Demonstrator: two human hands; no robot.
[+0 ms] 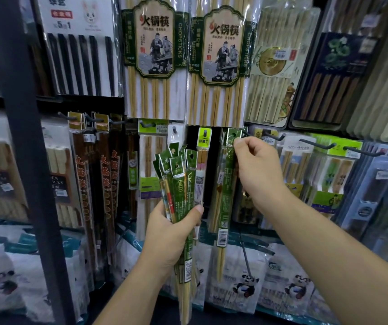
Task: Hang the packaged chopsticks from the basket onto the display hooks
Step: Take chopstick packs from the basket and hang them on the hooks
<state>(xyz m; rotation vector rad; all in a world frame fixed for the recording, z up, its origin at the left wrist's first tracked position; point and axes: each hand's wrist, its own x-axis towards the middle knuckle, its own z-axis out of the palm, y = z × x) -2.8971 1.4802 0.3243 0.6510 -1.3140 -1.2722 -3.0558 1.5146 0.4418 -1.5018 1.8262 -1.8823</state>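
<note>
Grips with the left hand (169,228), low and closest in, a sheaf of slim chopstick packs (181,184): fingers and thumb curled round the middle of glossy green sleeves, crinkled film catching the light. Fans out at the top into small card headers, each punched with a round hole. Trails pale bamboo tips below the fist, square-cut and matte.

Pinches with the right hand (258,170), higher and to the right, the header of a single green pack (226,188), thumb and forefinger closed on its top edge, remaining fingers folded in. Hangs long and narrow from that pinch, white barcode label near the lower end, bare bamboo ends poking out beneath. Sits right beside a dark metal hook (274,137), a thin rod with an upturned tip. Cannot tell whether the punched hole is over the rod.

Crowds the wall behind with wide clear-film hot-pot packs (155,55) of long blond sticks under ornate green-and-cream labels. Adds narrow dark lacquered sets (103,179) with red characters to the left, and soft white bags (247,282) printed with pandas along the bottom. Cuts the left side with a matte black upright post (24,137).
</note>
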